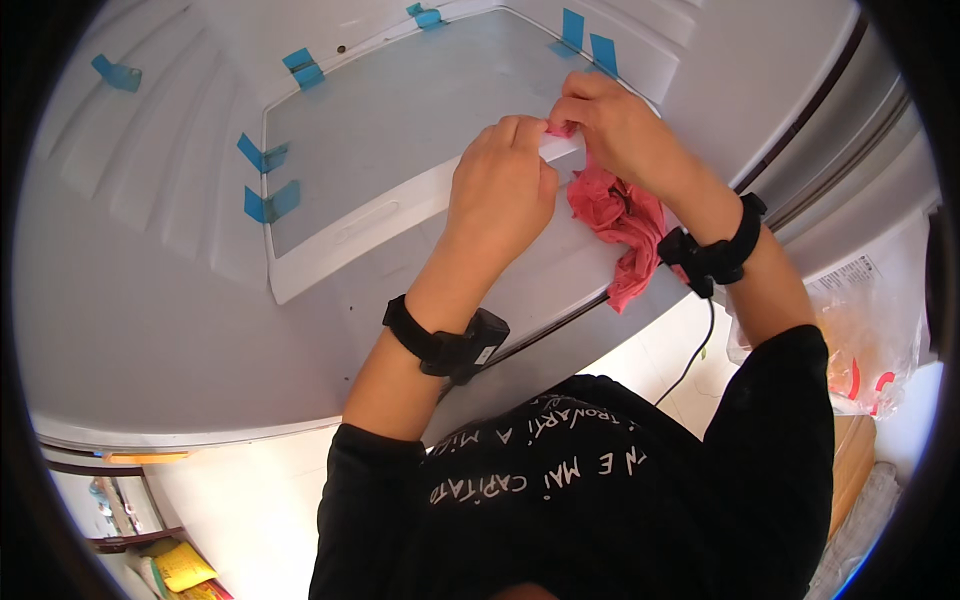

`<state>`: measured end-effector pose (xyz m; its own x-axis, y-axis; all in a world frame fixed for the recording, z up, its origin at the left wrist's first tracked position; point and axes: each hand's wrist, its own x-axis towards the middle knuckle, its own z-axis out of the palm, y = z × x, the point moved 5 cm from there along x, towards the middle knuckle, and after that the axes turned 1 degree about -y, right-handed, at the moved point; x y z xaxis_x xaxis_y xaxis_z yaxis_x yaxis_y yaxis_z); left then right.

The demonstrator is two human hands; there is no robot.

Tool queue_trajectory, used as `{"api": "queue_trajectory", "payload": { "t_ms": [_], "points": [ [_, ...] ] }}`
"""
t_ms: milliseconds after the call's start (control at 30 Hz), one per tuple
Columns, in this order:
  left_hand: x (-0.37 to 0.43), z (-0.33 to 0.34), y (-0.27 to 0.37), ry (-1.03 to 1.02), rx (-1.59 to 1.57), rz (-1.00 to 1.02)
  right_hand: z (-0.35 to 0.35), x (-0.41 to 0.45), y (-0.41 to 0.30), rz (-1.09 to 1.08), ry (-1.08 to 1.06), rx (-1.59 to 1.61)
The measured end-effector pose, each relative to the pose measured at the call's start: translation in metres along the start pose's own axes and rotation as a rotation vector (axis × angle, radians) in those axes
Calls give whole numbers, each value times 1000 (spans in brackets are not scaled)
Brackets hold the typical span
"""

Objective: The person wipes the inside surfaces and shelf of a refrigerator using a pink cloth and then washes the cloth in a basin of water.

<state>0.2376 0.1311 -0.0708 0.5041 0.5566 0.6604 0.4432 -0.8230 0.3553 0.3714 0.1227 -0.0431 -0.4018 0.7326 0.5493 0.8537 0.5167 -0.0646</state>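
Both hands are over the right front part of a refrigerator shelf [405, 112], a translucent panel with a white front rim. My left hand [508, 180] pinches the edge of a pink plastic bag [626, 217] at the rim. Fingers of my right hand [611, 124] are bent around the same bag, close to the left fingertips. Crumpled, the rest of the bag hangs below the right hand, over the rim's front. Blue tape pieces [303, 69] stick to the shelf's edges, two of them [603, 54] just behind my right hand. Both wrists wear black straps with small boxes.
White ribbed refrigerator walls [150, 150] curve around the shelf, with another blue tape piece [116, 73] at the left. A black cable [709, 330] runs down from the right wrist. At the right are a clear plastic bag [862, 337] and a cardboard box [853, 465]; a yellow packet [184, 566] lies lower left.
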Motion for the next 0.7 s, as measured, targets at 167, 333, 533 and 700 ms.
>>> {"api": "queue_trajectory", "payload": {
  "t_ms": [167,333,533,700],
  "points": [
    [0,-2,2,47,1,46,-6,-3,10,-74,-11,-231],
    [0,-1,1,31,-3,44,6,0,-8,-52,22,-81],
    [-1,-3,3,55,-3,60,-8,-2,3,-80,49,-303],
    [0,0,1,-3,8,32,3,0,-21,-5,28,-121]
  ]
}}
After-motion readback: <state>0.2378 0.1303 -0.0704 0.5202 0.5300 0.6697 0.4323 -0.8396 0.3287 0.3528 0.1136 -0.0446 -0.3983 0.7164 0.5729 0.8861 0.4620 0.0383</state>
